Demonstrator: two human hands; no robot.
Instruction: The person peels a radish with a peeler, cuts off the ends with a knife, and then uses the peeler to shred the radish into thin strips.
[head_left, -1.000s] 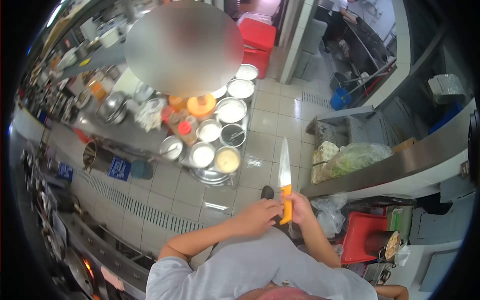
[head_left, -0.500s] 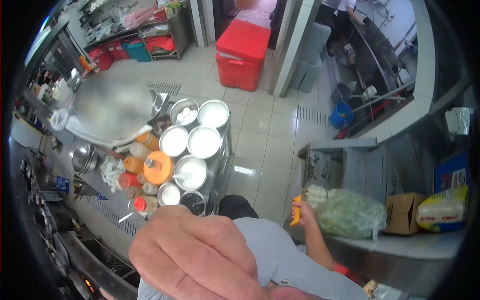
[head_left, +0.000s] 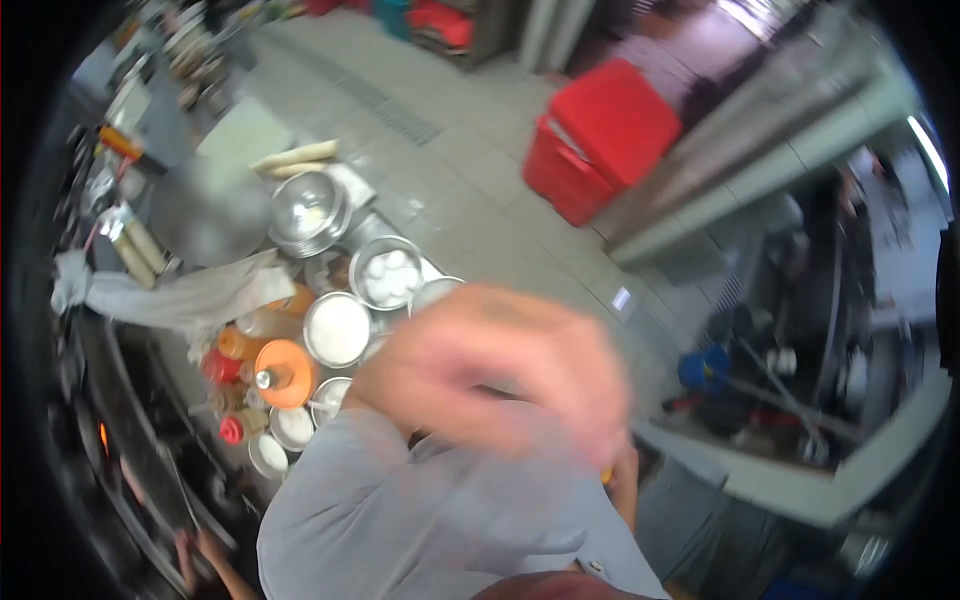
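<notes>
My left hand (head_left: pixel 490 370) is close to the camera and smeared by motion, its fingers too blurred to read. A grey sleeve (head_left: pixel 340 480) covers that arm. Low at centre right, my right hand (head_left: pixel 624 482) is partly hidden behind the left hand; a bit of an orange handle (head_left: pixel 607 475) shows in its grip. Left of my left hand stand a bowl of white round items (head_left: pixel 389 278), a bowl of white powder (head_left: pixel 338 330), an orange-lidded container (head_left: pixel 285 374) and several sauce bottles (head_left: pixel 238 343).
A red cooler box (head_left: pixel 600 140) stands on the tiled floor (head_left: pixel 480 170). A blue bucket (head_left: pixel 703 369) is at the right, beside long poles. A metal bowl (head_left: pixel 308 210) and a cloth (head_left: pixel 190 295) lie at the left. Another person's hands (head_left: pixel 195 550) show at lower left.
The view has turned and shifted. My left hand has moved to the right across the view, now covering part of the bowls. The bag of greens has left the view; another person's hands have appeared.
</notes>
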